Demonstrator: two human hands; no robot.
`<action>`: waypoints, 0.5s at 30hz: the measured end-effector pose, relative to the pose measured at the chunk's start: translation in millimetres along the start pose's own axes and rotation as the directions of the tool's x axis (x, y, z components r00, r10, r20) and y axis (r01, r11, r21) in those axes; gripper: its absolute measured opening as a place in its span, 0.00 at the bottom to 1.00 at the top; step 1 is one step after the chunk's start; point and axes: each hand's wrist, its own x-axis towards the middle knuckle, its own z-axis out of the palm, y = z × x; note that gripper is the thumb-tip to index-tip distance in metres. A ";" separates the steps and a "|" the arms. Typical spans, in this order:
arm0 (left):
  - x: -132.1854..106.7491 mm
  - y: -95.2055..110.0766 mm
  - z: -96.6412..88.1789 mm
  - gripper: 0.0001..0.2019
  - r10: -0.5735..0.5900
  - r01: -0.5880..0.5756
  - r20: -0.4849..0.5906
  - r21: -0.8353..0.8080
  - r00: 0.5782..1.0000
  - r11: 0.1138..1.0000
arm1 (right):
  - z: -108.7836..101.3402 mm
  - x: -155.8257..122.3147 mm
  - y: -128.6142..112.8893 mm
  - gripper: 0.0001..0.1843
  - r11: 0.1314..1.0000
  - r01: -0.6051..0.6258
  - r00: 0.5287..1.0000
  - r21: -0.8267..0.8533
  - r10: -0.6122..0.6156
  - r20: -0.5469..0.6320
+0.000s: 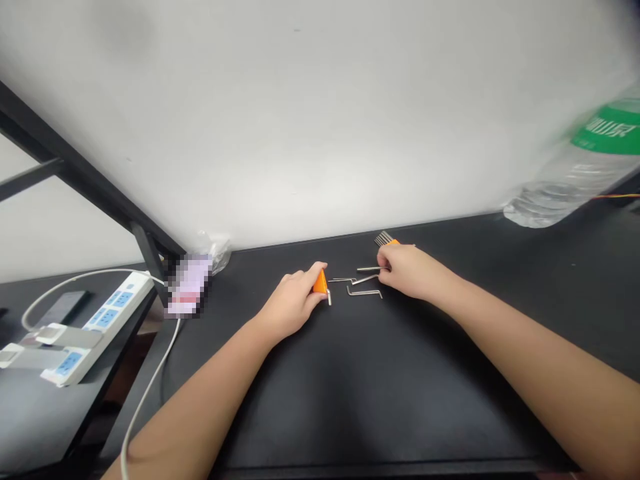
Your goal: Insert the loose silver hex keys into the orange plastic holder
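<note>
Orange plastic shows at the fingertips of the left hand (293, 303). It is a small orange holder (320, 281), pinched between the thumb and curled fingers, with a short metal tip poking down from its lower end onto the black table (350, 400).

The right hand (407, 272) rests just across from it. Its fingers are bent and closed on one end of a hex key (369, 269), though the fingertips are turned away, so I cannot tell how firm the hold is. That key's long shaft points from the right hand straight toward the left.

In the gap between the hands are two loose hex keys, both lying roughly along the same hand-to-hand line. One (364, 292) is just below the right hand's fingers, on the person's side. The other (343, 279) is just beside the orange holder, nearer the left hand.

Beyond the right hand's knuckles, a second holder (385, 238) fans out a row of keys. A water bottle (575, 180) stands well off past the right forearm, and a power strip (95, 327) lies well off on the left hand's outer side.
</note>
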 end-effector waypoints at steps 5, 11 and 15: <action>-0.1 3.4 -0.1 0.23 -0.015 0.015 -0.012 -0.013 1.000 1.000 | -12.5 -15.7 -28.2 0.06 0.915 0.330 0.943 0.233 -0.310 -0.120; -0.7 5.5 0.3 0.23 -0.011 0.010 -0.018 -0.019 1.000 1.000 | -9.6 -27.5 -49.8 0.12 0.836 0.491 0.870 0.245 -0.461 -0.174; -0.3 5.4 1.5 0.23 -0.006 0.006 -0.018 -0.008 1.000 1.000 | -10.4 -31.1 -50.1 0.14 0.823 0.517 0.855 0.237 -0.484 -0.188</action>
